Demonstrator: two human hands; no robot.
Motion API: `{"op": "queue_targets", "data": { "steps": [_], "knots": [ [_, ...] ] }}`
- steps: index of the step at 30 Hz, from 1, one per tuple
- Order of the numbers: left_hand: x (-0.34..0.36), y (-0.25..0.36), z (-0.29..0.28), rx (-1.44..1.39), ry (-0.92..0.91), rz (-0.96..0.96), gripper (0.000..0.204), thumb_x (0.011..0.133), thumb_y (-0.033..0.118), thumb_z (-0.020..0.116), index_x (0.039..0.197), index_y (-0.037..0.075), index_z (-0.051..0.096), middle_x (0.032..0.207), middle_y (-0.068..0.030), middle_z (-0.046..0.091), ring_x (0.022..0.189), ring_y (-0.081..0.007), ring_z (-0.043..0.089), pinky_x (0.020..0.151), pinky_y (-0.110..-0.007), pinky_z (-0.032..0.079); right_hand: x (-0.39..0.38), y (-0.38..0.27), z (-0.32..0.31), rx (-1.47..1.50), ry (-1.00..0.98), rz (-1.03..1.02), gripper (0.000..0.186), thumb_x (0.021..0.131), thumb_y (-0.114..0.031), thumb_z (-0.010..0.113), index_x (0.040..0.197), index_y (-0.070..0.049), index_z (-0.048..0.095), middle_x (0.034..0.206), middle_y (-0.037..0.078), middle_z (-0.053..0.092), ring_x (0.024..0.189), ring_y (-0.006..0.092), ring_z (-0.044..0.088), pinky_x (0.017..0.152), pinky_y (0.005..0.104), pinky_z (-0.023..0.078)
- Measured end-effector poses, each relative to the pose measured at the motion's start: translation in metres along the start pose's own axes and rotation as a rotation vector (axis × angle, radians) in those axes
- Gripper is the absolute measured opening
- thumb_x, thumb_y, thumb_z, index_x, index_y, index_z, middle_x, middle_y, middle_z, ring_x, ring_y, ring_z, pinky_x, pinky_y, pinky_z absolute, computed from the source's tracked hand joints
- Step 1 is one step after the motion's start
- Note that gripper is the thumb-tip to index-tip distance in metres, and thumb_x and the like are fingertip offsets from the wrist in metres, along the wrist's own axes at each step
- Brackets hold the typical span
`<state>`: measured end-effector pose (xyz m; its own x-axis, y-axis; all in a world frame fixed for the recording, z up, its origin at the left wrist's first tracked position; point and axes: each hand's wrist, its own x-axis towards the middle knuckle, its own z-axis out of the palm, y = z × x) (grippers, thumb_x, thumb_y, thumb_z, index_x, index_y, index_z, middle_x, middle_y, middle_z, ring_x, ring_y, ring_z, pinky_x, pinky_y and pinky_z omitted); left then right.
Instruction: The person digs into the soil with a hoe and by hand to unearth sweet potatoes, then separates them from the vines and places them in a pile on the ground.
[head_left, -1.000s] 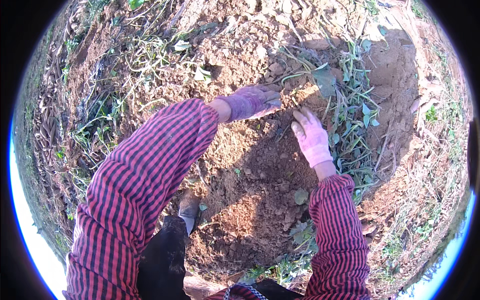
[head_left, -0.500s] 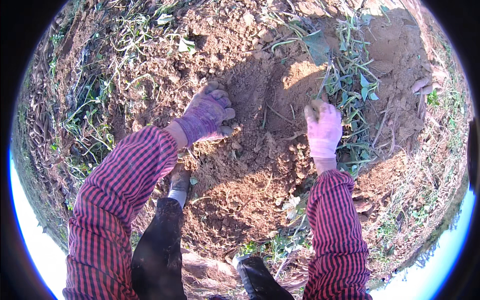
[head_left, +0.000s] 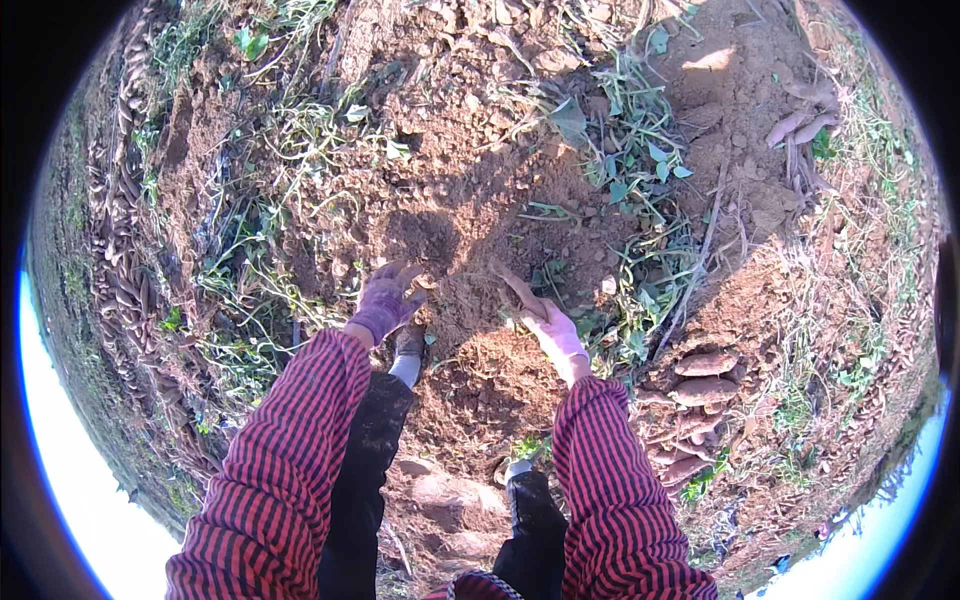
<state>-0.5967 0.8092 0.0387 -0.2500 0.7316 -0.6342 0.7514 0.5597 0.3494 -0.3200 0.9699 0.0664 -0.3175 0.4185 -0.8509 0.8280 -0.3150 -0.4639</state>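
Note:
Both my hands wear soiled pink-purple knitted gloves and hover low over loose reddish-brown soil (head_left: 465, 240). My left hand (head_left: 388, 302) has its fingers apart over the dirt, holding nothing that shows, just above my left foot (head_left: 410, 340). Between the fingers of my right hand (head_left: 550, 330) is a slender brown sweet potato (head_left: 517, 286), pointing away and to the left. Its near end is covered by the glove. Green vines (head_left: 645, 270) lie just right of that hand.
Reddish sweet potatoes (head_left: 705, 390) are piled at the right, with a few more (head_left: 800, 127) at the far right. Cut vines (head_left: 265, 240) lie along the left. A long dry stem (head_left: 703, 255) crosses the soil right of the vines.
The view has shifted, bringing the pile at the right into sight. My right hand has come nearer and leftward, now with a sweet potato in it. My left hand's fingers have spread.

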Motion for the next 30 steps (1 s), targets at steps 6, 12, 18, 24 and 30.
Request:
{"op": "queue_targets", "data": {
  "steps": [6, 12, 18, 24, 30],
  "knots": [
    [-0.114, 0.016, -0.050, -0.089, -0.297, 0.070, 0.035, 0.090, 0.038, 0.051, 0.117, 0.017, 0.060, 0.117, -0.0114, 0.061, 0.111, -0.0303, 0.056, 0.095, -0.040, 0.045, -0.140, 0.017, -0.046, 1.075, 0.556, 0.170, 0.037, 0.093, -0.017, 0.061, 0.126, -0.007, 0.046, 0.090, 0.004, 0.063, 0.065, 0.0119, 0.062, 0.048, 0.0243, 0.048],
    [-0.144, 0.015, -0.107, -0.007, -0.531, 0.021, 0.035, 0.093, 0.040, 0.050, 0.111, 0.012, 0.060, 0.110, -0.0147, 0.063, 0.106, -0.0317, 0.060, 0.090, -0.041, 0.047, -0.239, 0.109, -0.157, 0.926, 0.918, 0.507, 0.069, 0.088, -0.019, 0.067, 0.147, -0.011, 0.031, 0.124, 0.006, 0.057, 0.100, 0.0155, 0.056, 0.074, 0.0298, 0.047],
    [-0.094, 0.022, -0.155, -0.070, -0.291, -0.137, 0.049, 0.086, 0.051, 0.056, 0.125, 0.020, 0.058, 0.115, -0.0165, 0.065, 0.107, -0.0349, 0.061, 0.092, -0.042, 0.048, -0.238, 0.149, -0.177, 0.636, 0.542, 0.425, 0.035, 0.093, -0.021, 0.061, 0.125, -0.007, 0.060, 0.117, 0.006, 0.061, 0.092, 0.0164, 0.060, 0.072, 0.0287, 0.050],
    [-0.013, 0.081, -0.191, 0.043, -0.479, -0.169, 0.046, 0.097, 0.045, 0.043, 0.135, 0.020, 0.050, 0.137, -0.0125, 0.053, 0.120, -0.0315, 0.055, 0.103, -0.038, 0.042, -0.161, 0.038, -0.217, -0.128, 0.287, 0.198, 0.047, 0.095, -0.047, 0.047, 0.116, -0.009, 0.065, 0.103, 0.020, 0.067, 0.101, 0.0360, 0.063, 0.086, 0.0407, 0.048],
    [0.067, 0.165, -0.216, 0.095, -0.535, 0.048, 0.047, 0.100, 0.034, 0.037, 0.143, 0.014, 0.041, 0.147, -0.0083, 0.041, 0.136, -0.0233, 0.035, 0.115, -0.033, 0.026, -0.009, -0.115, -0.244, -0.255, -0.229, -0.200, 0.036, 0.098, -0.009, 0.033, 0.124, 0.006, 0.052, 0.116, 0.018, 0.064, 0.104, 0.0323, 0.062, 0.088, 0.0300, 0.050]
  ]
}}
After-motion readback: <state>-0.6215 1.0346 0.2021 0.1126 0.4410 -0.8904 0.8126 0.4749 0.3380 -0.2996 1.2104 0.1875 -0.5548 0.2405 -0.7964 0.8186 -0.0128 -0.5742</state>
